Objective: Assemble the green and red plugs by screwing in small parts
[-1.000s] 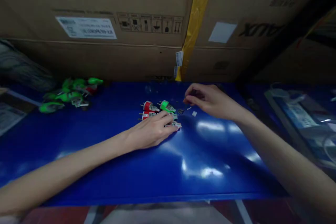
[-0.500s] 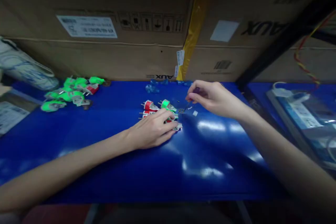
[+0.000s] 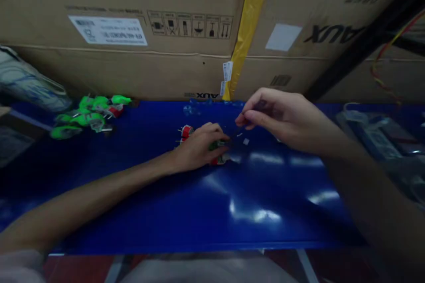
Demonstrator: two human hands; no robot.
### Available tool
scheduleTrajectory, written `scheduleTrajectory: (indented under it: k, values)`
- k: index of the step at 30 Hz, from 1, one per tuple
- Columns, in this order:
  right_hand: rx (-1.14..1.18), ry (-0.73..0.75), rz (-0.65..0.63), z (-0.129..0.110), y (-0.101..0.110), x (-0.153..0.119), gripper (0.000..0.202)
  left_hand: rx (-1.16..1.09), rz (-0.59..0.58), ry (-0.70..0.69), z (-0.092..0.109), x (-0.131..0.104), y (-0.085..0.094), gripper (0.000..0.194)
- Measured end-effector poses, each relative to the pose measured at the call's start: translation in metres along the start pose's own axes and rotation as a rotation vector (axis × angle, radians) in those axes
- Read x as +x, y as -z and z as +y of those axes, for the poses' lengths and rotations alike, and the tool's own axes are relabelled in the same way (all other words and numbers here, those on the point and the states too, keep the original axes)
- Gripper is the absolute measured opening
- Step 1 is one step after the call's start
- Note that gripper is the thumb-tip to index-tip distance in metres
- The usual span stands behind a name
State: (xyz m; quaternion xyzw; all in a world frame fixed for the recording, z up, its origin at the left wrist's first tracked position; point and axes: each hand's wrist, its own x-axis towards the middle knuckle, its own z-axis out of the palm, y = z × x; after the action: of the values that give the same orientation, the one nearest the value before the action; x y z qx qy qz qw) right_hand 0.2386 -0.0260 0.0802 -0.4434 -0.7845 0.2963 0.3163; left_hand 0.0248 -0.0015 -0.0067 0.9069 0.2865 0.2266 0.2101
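Observation:
My left hand point(image 3: 204, 148) lies over a small group of power plugs, fingers curled down and pressed on a green-and-red plug point(image 3: 217, 160). Other plugs are partly hidden under it. A red-banded plug point(image 3: 187, 131) pokes out behind the knuckles, metal pins facing left. My right hand point(image 3: 275, 117) hovers to the right, thumb and fingers pinched on a thin dark tool point(image 3: 236, 133). Its tip points down toward the plugs; blur hides its exact kind. Beside it on the blue surface is a small pale piece point(image 3: 246, 141).
Green and red plugs point(image 3: 88, 118) are heaped at the left, near a patterned bag point(image 3: 29, 82). Clear blue plastic pieces point(image 3: 191, 109) lie at the back. Large cardboard boxes point(image 3: 166, 66) wall off the far edge. A tray-like object point(image 3: 372, 130) sits at the right.
My left hand has shifted slightly up and right over the plugs, covering the green one behind. My right hand has come closer to me and looks larger, still pinching the tool.

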Motion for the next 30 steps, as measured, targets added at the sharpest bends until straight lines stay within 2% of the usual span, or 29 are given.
scheduleTrajectory:
  k: [5,19,27,30]
  values:
    - [0.019,-0.002,-0.017,-0.001,-0.003,-0.002,0.012,-0.015,0.026,-0.041,-0.001,-0.001,-0.001,0.011]
    - [0.049,-0.006,0.015,-0.002,-0.008,-0.002,0.011,0.048,-0.003,-0.016,-0.002,-0.004,0.005,0.014]
    - [-0.105,0.057,-0.052,0.0,-0.012,-0.002,0.015,0.101,-0.062,-0.089,-0.004,-0.004,0.005,0.017]
    - [-0.181,0.086,-0.025,0.0,-0.011,-0.001,0.014,0.161,-0.091,-0.116,-0.001,-0.004,0.008,0.019]
